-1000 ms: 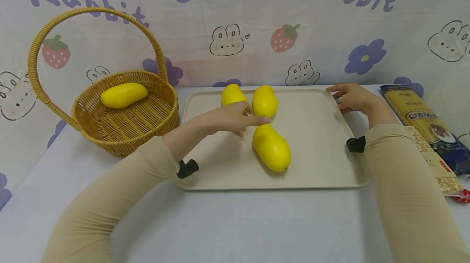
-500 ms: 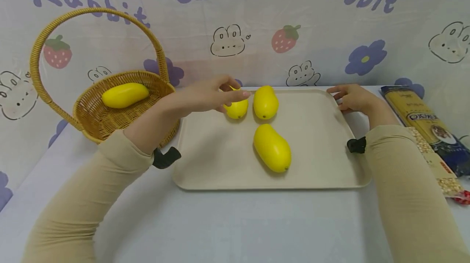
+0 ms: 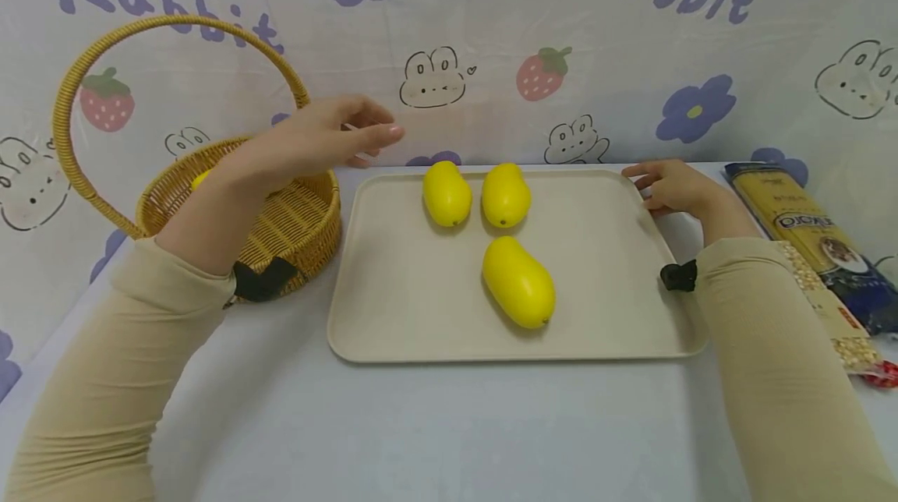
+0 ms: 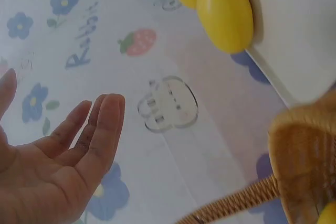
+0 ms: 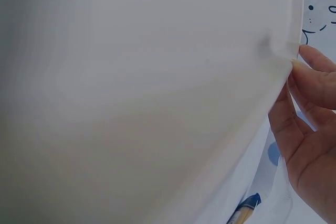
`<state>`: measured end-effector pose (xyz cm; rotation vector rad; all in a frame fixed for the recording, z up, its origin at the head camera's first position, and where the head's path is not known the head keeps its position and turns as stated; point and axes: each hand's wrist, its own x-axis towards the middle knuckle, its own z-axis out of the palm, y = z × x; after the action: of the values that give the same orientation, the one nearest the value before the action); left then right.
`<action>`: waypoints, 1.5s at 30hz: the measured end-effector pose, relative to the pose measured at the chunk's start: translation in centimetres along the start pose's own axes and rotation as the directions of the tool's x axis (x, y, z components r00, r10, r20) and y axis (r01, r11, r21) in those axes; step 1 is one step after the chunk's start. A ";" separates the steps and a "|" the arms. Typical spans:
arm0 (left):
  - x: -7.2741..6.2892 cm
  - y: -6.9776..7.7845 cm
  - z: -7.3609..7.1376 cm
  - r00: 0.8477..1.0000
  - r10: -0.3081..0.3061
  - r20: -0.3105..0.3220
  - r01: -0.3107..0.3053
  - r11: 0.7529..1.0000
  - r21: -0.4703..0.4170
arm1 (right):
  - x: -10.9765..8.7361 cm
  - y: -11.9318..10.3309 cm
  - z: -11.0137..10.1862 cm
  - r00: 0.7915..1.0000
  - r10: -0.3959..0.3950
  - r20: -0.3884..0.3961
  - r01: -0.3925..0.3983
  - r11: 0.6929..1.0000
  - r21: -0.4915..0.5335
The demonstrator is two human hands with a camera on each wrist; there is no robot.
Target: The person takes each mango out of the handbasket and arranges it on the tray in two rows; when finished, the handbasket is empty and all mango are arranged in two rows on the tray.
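Observation:
My left hand [image 3: 316,136], bare and with loosely bent fingers, is raised over the right side of the wicker basket [image 3: 309,237]. Nothing is in it, as the left wrist view also shows with the palm [image 4: 58,182]. Under the left forearm, only a bit of a yellow fruit [image 3: 199,179] shows in the basket. Three smooth yellow mango-like fruits lie on the beige tray [image 3: 407,299]: two side by side at the back, a left one [image 3: 447,194] and a right one [image 3: 506,196], and one nearer the front [image 3: 519,282]. My right hand [image 3: 677,189] holds the tray's far right corner by the fingertips.
The basket's tall arched handle [image 3: 184,20] rises at the left. To the right of the tray lie a gold and blue packet [image 3: 807,221] and a bag of pale kernels [image 3: 852,351]. A printed cloth [image 3: 484,11] hangs behind the table.
My left hand has moved left and up, away from above the tray fruits to the basket side, uncovering the back left fruit. The right hand and the fruits have stayed in place.

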<state>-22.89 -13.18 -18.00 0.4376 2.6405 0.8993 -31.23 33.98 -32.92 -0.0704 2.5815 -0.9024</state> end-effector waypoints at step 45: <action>3.1 -16.7 -7.1 0.911 -0.344 -0.229 0.311 0.935 -0.169 | -0.5 -0.1 0.2 1.000 0.011 -0.014 -0.010 0.999 0.034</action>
<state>-31.49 -28.41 -23.79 -0.1668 2.7408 1.0639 -30.72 33.85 -32.85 -0.0412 2.5763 -0.9455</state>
